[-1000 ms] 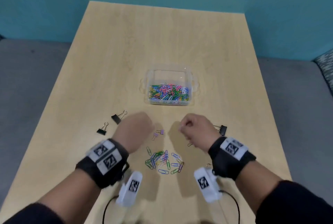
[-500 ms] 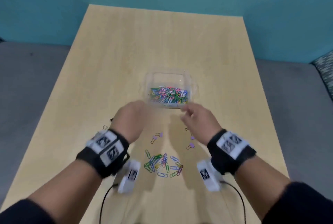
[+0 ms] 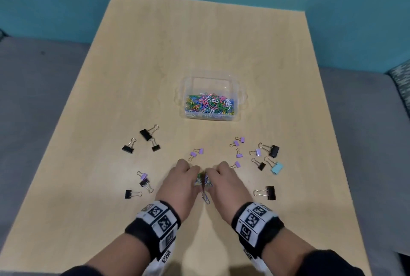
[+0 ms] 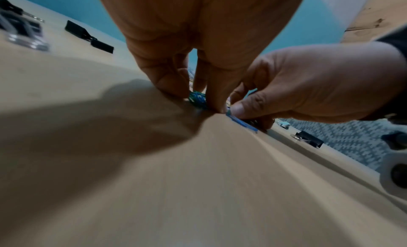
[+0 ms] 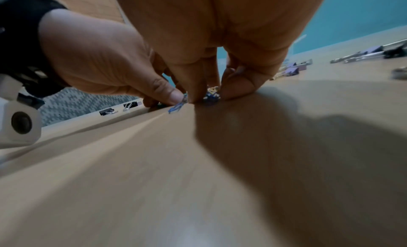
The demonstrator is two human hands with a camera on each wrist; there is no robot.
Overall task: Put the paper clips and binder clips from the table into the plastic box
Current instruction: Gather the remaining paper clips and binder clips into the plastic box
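A clear plastic box in the middle of the table holds a heap of coloured paper clips. Nearer me, both hands press together on the table over a small pile of paper clips. My left hand curls in from the left and pinches clips between thumb and fingers. From the right, my right hand does the same with clips in its fingertips. One blue clip sticks out below the hands. Most of the pile is hidden.
Binder clips lie scattered around the hands: black ones at the left, purple ones ahead and to the right, a light blue one, a large black one. The wooden table ends close at left and right.
Half a second ago both hands were up at the box's near edge. They have come back toward me, dropped onto the paper clip pile and closed round it.
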